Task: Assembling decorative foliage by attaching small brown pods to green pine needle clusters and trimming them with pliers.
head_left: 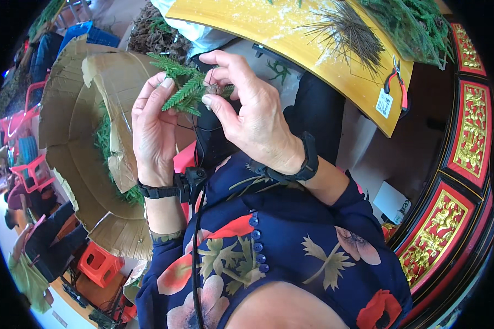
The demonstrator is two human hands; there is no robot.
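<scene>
A green artificial pine sprig (184,94) with flat, fern-like leaves is held up in front of my chest. My left hand (153,131) pinches its left side between thumb and fingers. On the other side, the thumb and fingers of my right hand (258,118) close around the sprig's brownish middle (211,89). A thin dark strand, perhaps wire, shows beside those fingertips. Exactly what the right fingertips grip there is partly hidden. Both wrists wear black straps.
To the left stands a torn cardboard box (71,131) with greenery inside. A yellow table (362,90) at the far right bears dark thin stems (348,38), red-and-black pliers (395,82) and bagged green sprigs (411,27). Carved red-and-gold panels (436,225) line the right. Red stools (100,264) and other people are leftward.
</scene>
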